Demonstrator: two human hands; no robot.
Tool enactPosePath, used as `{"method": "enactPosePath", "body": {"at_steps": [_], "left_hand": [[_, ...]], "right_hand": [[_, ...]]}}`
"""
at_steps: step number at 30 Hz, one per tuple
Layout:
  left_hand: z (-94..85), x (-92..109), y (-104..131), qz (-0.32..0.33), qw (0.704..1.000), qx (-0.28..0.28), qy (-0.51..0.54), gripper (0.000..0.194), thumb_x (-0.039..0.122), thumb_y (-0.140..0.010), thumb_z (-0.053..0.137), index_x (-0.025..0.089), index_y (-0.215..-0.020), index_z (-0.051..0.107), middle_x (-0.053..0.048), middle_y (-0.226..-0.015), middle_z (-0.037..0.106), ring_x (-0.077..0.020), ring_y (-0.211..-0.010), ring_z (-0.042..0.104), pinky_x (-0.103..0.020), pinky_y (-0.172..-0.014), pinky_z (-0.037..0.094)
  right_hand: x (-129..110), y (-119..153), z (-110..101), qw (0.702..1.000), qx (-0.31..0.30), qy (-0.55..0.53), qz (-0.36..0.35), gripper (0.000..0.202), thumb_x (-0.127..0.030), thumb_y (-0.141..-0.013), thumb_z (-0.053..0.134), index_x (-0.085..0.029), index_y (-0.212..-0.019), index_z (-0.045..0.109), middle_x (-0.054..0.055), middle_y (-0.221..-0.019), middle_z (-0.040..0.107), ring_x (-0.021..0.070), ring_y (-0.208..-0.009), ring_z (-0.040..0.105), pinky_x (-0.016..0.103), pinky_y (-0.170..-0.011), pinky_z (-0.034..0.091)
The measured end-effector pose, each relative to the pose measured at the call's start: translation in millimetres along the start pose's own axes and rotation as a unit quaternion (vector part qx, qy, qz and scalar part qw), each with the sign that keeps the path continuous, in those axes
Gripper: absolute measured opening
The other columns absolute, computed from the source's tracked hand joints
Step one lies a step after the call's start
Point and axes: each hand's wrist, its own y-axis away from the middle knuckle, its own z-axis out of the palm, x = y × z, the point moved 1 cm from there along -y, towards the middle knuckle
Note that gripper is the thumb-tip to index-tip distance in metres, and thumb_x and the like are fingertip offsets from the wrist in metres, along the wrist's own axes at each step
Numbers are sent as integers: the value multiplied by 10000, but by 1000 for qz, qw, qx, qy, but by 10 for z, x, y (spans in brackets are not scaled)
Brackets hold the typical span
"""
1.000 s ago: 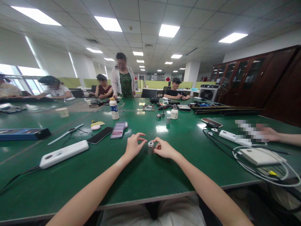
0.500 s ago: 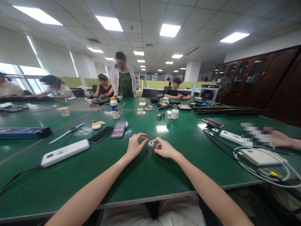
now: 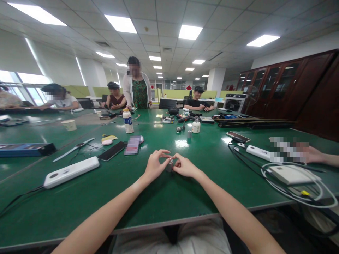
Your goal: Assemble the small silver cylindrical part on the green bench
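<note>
A small grey metal cylinder (image 3: 170, 167) stands upright on the green table (image 3: 169, 201) in front of me. My right hand (image 3: 185, 166) holds it from the right, thumb low on its side and index finger near its top. From the other side, my left hand (image 3: 157, 163) reaches over it with curled fingers. The left thumb lies across the upper part, and the left index fingertip comes close to the right one. Fingers cover much of the cylinder's top. Farther back stands another small metal cylinder (image 3: 189, 134), beside a white round bottle (image 3: 196, 126).
To the left lie a white power strip (image 3: 71, 172), a dark phone (image 3: 112, 151) and a purple phone (image 3: 133, 145). A labelled bottle (image 3: 128, 121) stands behind them. Cables and a white box (image 3: 293, 174) sit at right, near another person's hand (image 3: 314, 154). Several people are around the table.
My left hand has moved right, from beside the cylinder to over its top, which it now partly covers. My right hand has stayed at the cylinder. The view has shifted slightly.
</note>
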Motion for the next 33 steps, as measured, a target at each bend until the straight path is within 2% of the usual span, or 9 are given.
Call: {"method": "enactPosePath", "body": {"at_steps": [6,10,14,19,23,29,33], "left_hand": [[33,-9,4,-16,997,-31,71,233,242,-820,623,220,-1052,626,-50,-993,758,-222,-899,735,-374,-869,544],[20,16,7,1,1000,-13,17,256,224,-808,629,228,-1063,643,-39,-947,763,-248,-982,685,-426,-923,497],[5,15,0,5,999,-1,-35,247,272,-790,683,236,-1032,652,-22,-889,772,-268,-966,654,-449,-904,469],[35,-40,5,-4,1000,-21,13,321,303,-788,707,235,-1090,620,-22,-895,782,-260,-988,685,-426,-913,482],[59,-48,13,-8,998,-28,49,291,303,-803,698,233,-1076,625,-35,-955,774,-239,-952,712,-397,-895,509],[18,-23,-4,0,1000,3,-19,229,343,-811,693,234,-1011,670,-31,-876,774,-269,-961,684,-434,-892,490],[9,-38,-4,-8,1000,0,-6,231,316,-816,685,223,-1026,659,-30,-859,775,-251,-910,705,-400,-856,506]], "right_hand": [[43,-20,18,1000,6,-3,0,349,-95,-733,616,-221,-1034,490,-83,-631,607,125,-606,596,224,-629,413],[46,-19,18,1000,-1,-5,2,348,-91,-738,609,-216,-1044,500,-74,-654,632,127,-625,614,225,-633,418],[49,-16,14,1000,4,-5,-3,359,-91,-738,616,-212,-1059,511,-70,-647,632,130,-623,613,226,-632,418],[75,-31,25,1000,2,-19,-1,342,-100,-738,624,-211,-1037,503,-67,-652,634,128,-624,615,223,-626,417],[78,-36,25,1000,4,-23,1,326,-98,-736,622,-211,-1015,499,-62,-666,644,132,-642,630,223,-626,424],[43,-20,15,1000,9,-27,3,302,-90,-739,612,-204,-1005,524,-52,-666,651,135,-646,635,230,-635,436],[27,-21,18,1000,16,-23,6,303,-80,-740,612,-199,-1009,540,-54,-665,645,130,-647,632,227,-644,436]]}}
